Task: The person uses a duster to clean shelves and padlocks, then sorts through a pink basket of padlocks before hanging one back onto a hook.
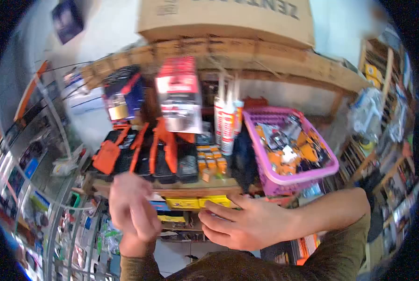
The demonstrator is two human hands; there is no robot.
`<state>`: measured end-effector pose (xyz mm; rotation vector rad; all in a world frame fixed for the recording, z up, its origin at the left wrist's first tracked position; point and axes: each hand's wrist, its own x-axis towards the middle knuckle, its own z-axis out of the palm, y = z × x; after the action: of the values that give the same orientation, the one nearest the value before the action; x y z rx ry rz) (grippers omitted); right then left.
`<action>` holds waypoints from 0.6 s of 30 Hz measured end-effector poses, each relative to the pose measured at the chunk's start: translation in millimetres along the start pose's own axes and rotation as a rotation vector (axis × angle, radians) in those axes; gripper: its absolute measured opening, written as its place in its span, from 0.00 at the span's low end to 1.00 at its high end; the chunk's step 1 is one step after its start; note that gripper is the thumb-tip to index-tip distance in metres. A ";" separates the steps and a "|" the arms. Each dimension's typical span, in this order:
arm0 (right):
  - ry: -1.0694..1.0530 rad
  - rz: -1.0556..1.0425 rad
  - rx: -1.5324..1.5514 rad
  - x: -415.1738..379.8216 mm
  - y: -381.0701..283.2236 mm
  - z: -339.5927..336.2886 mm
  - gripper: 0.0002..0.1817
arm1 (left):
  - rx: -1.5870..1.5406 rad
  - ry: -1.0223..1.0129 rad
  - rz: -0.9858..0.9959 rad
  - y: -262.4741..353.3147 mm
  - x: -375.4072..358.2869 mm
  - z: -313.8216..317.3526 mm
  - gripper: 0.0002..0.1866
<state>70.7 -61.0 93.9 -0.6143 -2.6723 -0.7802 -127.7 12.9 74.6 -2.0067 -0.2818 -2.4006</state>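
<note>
My left hand (133, 207) is raised in front of the shelf edge, below the black and orange trays (165, 152). It is smeared by motion, its fingers bent, and what it holds, if anything, cannot be made out. My right hand (242, 222) hangs in front of the yellow boxes (183, 202), its fingers spread and nothing between them. To the upper right of that hand stands a pink basket (296, 179) full of small orange and metal packets (289, 152). Small orange boxes (211, 164) sit left of the basket.
White tubes (226, 126) stand behind the small boxes. A red and white box (179, 98) and a dark blue box (124, 93) are at the back. A large cardboard box (228, 21) rests above on a wooden beam (284, 58). Metal racks (69, 239) stand at the left.
</note>
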 end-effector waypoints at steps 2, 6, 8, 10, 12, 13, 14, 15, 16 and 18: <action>-0.076 -0.002 0.074 -28.6 4.9 -7.2 0.15 | -0.095 -0.260 0.054 18.9 0.7 16.9 0.10; 0.001 0.091 0.014 -98.0 36.6 -11.6 0.13 | -0.256 -0.779 0.139 28.8 5.3 66.7 0.10; 0.078 0.171 -0.034 -140.3 41.8 -9.3 0.11 | -0.290 -0.866 0.140 26.8 0.6 99.4 0.10; 0.163 0.273 -0.101 -171.3 45.1 -14.7 0.09 | -0.309 -1.029 0.114 27.0 0.0 133.4 0.09; 0.162 0.359 -0.076 -200.4 50.2 -21.0 0.09 | -0.332 -1.077 0.056 22.0 -9.3 167.6 0.09; 0.158 0.433 -0.060 -214.6 53.4 -23.4 0.08 | -0.350 -1.112 0.007 16.5 -17.3 185.3 0.09; 0.182 0.472 -0.066 -227.7 59.1 -25.8 0.07 | -0.427 -1.157 -0.105 8.4 -26.3 204.4 0.08; 0.181 0.476 -0.053 -239.7 65.6 -27.4 0.07 | -0.426 -1.162 -0.119 4.3 -34.4 222.1 0.08; 0.211 0.545 -0.035 -251.0 72.5 -27.9 0.07 | -0.321 -1.179 -0.169 1.4 -42.4 239.1 0.08; 0.245 0.667 0.019 -269.6 87.4 -28.9 0.07 | -0.229 -1.190 -0.213 -8.5 -58.7 269.0 0.07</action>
<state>350.4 -96.2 52.2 -1.2213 -2.0461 -0.5824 144.8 51.4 61.3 -3.3840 -0.1982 -0.9993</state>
